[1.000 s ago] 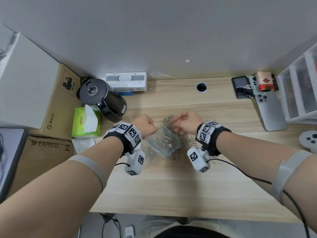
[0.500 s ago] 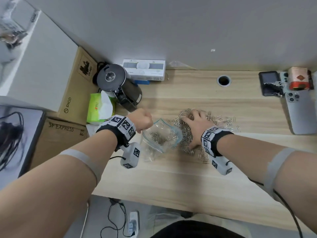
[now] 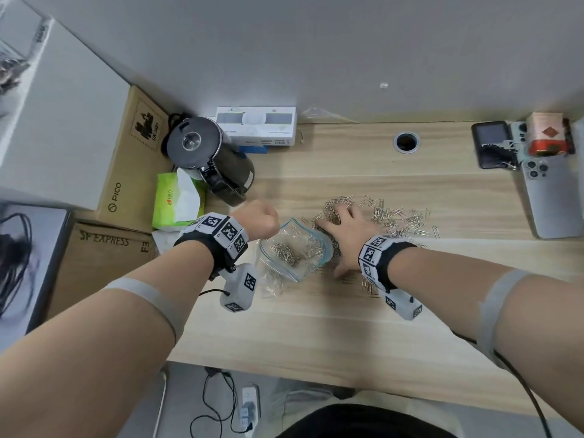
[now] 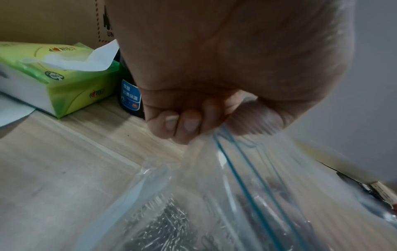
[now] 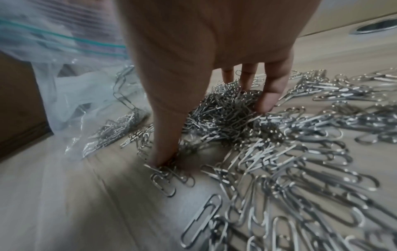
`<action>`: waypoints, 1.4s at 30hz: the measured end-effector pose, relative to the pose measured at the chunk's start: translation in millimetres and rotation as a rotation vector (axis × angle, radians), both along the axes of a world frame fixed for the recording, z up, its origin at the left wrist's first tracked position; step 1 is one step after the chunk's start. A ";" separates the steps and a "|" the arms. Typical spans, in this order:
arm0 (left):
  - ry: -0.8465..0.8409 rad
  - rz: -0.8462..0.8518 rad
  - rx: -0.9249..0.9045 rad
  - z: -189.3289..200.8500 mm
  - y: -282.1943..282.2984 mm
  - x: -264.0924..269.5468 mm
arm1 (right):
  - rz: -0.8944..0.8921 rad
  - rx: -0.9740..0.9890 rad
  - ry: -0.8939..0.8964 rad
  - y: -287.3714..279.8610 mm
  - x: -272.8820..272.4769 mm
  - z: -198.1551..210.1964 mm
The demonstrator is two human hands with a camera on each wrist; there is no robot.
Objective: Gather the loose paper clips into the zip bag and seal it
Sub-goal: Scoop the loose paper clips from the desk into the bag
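A clear zip bag point(image 3: 294, 251) with a blue zip line stands open-mouthed on the wooden desk point(image 3: 316, 327), with some paper clips inside it. My left hand point(image 3: 264, 221) grips its left rim in a fist; the left wrist view shows the curled fingers point(image 4: 187, 125) pinching the bag point(image 4: 236, 195). Loose silver paper clips point(image 3: 398, 219) lie heaped and scattered just right of the bag. My right hand point(image 3: 339, 227) rests spread on that heap. In the right wrist view its fingers point(image 5: 270, 95) and thumb press down on either side of a mound of clips point(image 5: 300, 161), beside the bag point(image 5: 64, 42).
A black kettle point(image 3: 215, 159), a green tissue pack point(image 3: 177, 200) and cardboard boxes point(image 3: 126, 153) crowd the left. A white box point(image 3: 256, 124) stands at the back wall. Phones point(image 3: 550, 197) lie at the far right, past a cable hole point(image 3: 406, 142).
My right hand has moved from over the bag's mouth out to the right and down onto the clip heap, fingers spreading. The left hand keeps its grip on the bag.
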State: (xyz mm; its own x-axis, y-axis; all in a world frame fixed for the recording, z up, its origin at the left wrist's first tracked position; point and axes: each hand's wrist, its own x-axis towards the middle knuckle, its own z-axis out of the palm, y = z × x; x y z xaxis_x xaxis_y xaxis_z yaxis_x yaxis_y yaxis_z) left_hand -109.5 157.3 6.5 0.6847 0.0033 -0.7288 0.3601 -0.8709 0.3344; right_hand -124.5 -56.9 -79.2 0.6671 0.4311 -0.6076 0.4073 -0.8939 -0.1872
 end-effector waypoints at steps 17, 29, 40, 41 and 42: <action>0.011 0.066 -0.052 -6.4 -26.0 -4.5 | -0.167 0.279 0.042 -22.6 -5.8 -14.1; -0.031 -0.022 0.056 -10.5 -61.0 0.8 | -0.564 0.560 0.142 -66.5 19.6 23.2; -0.033 0.049 -0.064 -7.4 -52.3 -3.7 | -0.482 0.658 0.337 9.1 -6.1 25.9; -0.032 0.057 -0.074 -7.6 -47.9 -4.4 | -0.456 0.641 0.348 17.0 -9.1 23.7; -0.031 0.060 -0.072 -7.7 -43.8 -5.1 | -0.430 0.626 0.367 22.6 -11.6 22.8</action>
State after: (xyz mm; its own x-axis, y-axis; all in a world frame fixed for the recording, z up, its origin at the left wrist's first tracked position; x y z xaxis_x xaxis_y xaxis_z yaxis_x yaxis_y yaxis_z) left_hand -114.6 113.4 -1.2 0.7067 -0.0071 -0.7074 0.3995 -0.8213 0.4073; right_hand -136.0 -34.3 -56.4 0.6569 0.5140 -0.5515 -0.1283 -0.6447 -0.7536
